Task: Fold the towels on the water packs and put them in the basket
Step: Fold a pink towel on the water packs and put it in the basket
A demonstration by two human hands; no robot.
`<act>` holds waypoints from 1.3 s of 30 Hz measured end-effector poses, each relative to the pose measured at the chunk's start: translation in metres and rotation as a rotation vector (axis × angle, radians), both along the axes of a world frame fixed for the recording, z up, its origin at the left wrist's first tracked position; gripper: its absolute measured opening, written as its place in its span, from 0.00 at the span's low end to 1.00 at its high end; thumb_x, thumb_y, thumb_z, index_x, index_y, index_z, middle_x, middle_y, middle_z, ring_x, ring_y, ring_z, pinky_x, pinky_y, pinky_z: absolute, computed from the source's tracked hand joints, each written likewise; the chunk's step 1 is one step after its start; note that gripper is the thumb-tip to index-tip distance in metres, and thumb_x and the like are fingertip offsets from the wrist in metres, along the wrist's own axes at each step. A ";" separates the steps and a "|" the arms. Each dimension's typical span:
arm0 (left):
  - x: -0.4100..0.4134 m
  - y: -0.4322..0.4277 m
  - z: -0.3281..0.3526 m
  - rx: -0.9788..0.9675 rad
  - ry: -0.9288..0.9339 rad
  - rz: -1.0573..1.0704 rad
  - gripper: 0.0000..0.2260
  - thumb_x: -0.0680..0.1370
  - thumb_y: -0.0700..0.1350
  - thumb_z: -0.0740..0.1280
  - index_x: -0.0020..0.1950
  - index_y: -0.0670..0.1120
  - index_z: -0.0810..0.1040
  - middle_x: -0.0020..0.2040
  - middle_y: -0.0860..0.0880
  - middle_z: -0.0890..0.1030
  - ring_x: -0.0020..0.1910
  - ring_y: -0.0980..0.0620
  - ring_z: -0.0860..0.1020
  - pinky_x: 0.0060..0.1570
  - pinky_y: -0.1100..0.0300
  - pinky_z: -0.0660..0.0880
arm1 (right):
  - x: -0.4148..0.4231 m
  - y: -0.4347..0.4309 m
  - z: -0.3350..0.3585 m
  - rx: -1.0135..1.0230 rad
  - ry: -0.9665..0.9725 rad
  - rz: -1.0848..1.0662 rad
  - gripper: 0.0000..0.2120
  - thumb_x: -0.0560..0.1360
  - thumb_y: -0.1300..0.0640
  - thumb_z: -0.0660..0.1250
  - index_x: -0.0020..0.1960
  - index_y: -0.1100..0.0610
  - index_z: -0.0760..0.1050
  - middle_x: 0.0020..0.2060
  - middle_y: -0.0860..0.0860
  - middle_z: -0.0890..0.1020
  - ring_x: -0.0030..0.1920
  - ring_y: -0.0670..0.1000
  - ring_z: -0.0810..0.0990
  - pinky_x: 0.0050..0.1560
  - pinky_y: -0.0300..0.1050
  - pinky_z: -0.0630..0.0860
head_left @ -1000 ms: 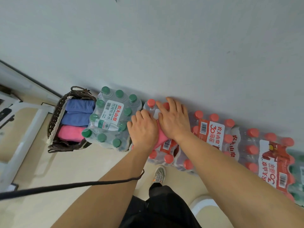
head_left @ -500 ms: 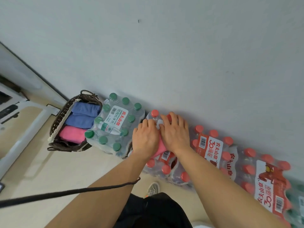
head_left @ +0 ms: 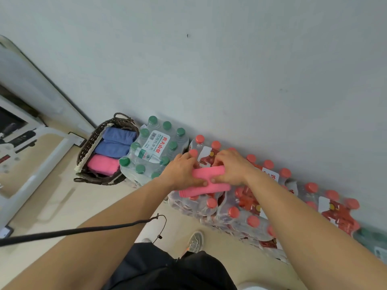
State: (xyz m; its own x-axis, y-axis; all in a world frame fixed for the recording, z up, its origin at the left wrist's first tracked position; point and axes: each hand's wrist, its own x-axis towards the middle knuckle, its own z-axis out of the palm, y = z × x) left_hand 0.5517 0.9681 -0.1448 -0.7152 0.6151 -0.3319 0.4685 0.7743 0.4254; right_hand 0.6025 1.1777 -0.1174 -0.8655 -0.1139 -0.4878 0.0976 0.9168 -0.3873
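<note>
At the far left stands one white frame (head_left: 31,185) on the pale floor (head_left: 62,206), and just beside it, against the grey wall (head_left: 230,70), sits one dark woven basket (head_left: 84,149). Three folded towels lie in it side by side: two blue towels (head_left: 118,135) toward the wall and one packed pink towel (head_left: 102,165) nearest the camera. Touching the basket's right side is one green-capped pack (head_left: 155,147), on which ten green caps can be counted. One black cord (head_left: 83,229) crosses the left forearm lower down. Next comes the left hand (head_left: 181,172), then the pink towel (head_left: 207,182), then the right hand (head_left: 232,168). The pink towel is a narrow folded strip lying crosswise between the two hands, over the first of the red-capped packs (head_left: 240,208); whether it rests on the caps or is held just above them cannot be told. Both hands grip it the same way: the fingers curl over its far edge and the thumbs press its near face, the two thumb tips almost meeting at its middle, so that its ends stick out a little below the left hand and beyond the right hand. The red-capped packs run on to the right along the wall, at least three of them, their seams hard to tell apart. Below, one grey shoe (head_left: 195,240) and black shorts (head_left: 167,268) show
</note>
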 end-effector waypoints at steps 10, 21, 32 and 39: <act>-0.066 -0.074 0.048 0.166 -0.271 0.233 0.19 0.66 0.52 0.78 0.51 0.51 0.75 0.46 0.54 0.76 0.43 0.55 0.75 0.37 0.61 0.69 | -0.054 -0.073 0.045 -0.119 -0.009 -0.101 0.20 0.69 0.45 0.74 0.56 0.45 0.69 0.51 0.47 0.79 0.50 0.51 0.79 0.53 0.52 0.77; -0.161 -0.262 0.024 0.482 -0.330 0.730 0.26 0.60 0.56 0.80 0.53 0.52 0.75 0.46 0.48 0.78 0.42 0.49 0.77 0.44 0.50 0.79 | -0.156 -0.257 0.039 -0.262 0.083 -0.254 0.23 0.76 0.53 0.69 0.67 0.55 0.65 0.57 0.54 0.77 0.53 0.54 0.76 0.50 0.44 0.70; -0.211 -0.330 -0.078 0.001 -0.103 0.693 0.20 0.73 0.47 0.69 0.62 0.44 0.69 0.60 0.41 0.71 0.57 0.37 0.75 0.56 0.45 0.73 | -0.220 -0.394 -0.076 -0.084 -0.124 -0.384 0.26 0.78 0.60 0.63 0.73 0.61 0.59 0.68 0.63 0.65 0.61 0.64 0.76 0.56 0.52 0.74; -0.212 -0.327 -0.130 -0.100 0.125 0.350 0.14 0.74 0.46 0.69 0.54 0.41 0.72 0.52 0.40 0.73 0.38 0.38 0.81 0.29 0.49 0.74 | -0.220 -0.418 -0.134 0.064 -0.185 -0.488 0.25 0.78 0.60 0.65 0.71 0.66 0.61 0.67 0.62 0.65 0.58 0.63 0.79 0.52 0.51 0.75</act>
State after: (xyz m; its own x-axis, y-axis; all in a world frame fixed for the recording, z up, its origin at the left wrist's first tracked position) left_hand 0.3395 0.6408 -0.2752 -0.9149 0.2956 -0.2749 0.2119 0.9314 0.2961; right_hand 0.3830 0.7598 -0.2515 -0.7093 0.3159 -0.6302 0.5804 0.7690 -0.2678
